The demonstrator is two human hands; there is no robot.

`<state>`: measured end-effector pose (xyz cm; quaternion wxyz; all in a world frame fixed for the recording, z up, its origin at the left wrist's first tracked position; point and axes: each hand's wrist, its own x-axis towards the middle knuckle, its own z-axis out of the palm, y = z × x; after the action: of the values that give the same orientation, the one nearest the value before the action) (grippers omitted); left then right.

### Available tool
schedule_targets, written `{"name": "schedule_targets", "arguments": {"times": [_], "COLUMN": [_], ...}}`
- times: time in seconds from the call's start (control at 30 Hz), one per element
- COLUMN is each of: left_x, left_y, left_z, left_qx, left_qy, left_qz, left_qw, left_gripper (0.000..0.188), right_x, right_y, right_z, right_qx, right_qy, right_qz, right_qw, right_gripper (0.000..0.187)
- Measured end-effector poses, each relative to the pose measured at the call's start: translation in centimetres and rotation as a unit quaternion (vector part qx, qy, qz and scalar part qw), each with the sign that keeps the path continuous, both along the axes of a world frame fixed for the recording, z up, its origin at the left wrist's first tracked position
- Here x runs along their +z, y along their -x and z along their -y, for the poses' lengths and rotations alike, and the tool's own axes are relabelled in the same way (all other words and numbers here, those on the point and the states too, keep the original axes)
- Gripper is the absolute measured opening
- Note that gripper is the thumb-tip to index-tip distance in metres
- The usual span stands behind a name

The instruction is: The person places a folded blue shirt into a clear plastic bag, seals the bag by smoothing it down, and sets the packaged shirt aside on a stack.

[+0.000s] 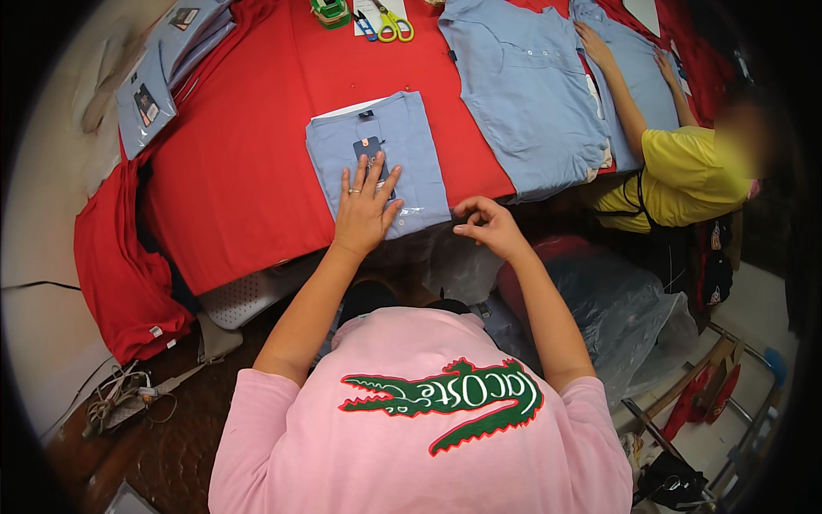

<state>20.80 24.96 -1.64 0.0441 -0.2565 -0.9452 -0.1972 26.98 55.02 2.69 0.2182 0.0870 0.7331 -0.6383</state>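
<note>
The folded shirt (420, 146), pale blue, lies toward 11 o'clock in the head view, on the red-covered tabletop (240, 163) near its front edge. The left hand (366, 214) rests flat on it, its fingers spread and released, covering part of the dark tag (366, 147) and the shirt's middle. Glints near the shirt's lower edge suggest clear film, but its outline is hard to make out. The right hand (492, 228) is just beside the shirt's 5 o'clock corner, fingers curled with thumb and forefinger close together; whether they grasp a transparent edge, I cannot tell. At 12 o'clock are yellow-handled scissors (395, 27) and blue snips (366, 26); a green dispenser (331, 12) beside them is cut off by the top edge. Bagged shirts (145, 107) at 10 o'clock are partly lost at the rim. Toward 1 o'clock lie more blue shirts (522, 94), and a co-worker (689, 176) in yellow reaches over some of them, head blurred. Below the tabletop at 4 o'clock, crumpled plastic (612, 295) obscures what is under it.
</note>
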Motion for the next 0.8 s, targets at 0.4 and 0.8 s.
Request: {"name": "schedule_targets", "arguments": {"times": [0.4,0.8], "left_x": [0.8,3.0], "left_y": [0.3,-2.0], "left_z": [0.6,8.9], "left_qx": [-0.020,0.036], "left_qy": [-0.062,-0.166], "left_qz": [0.032,0.129], "left_qw": [0.997,0.977], "left_gripper": [0.065,0.048], "right_x": [-0.3,0.2], "right_y": [6.0,7.9], "right_z": [3.5,2.6], "right_qx": [0.006,0.186], "right_qy": [-0.207,-0.215], "right_qz": [-0.219,-0.235], "right_qw": [0.953,0.930], "right_gripper": [0.015,0.017]}}
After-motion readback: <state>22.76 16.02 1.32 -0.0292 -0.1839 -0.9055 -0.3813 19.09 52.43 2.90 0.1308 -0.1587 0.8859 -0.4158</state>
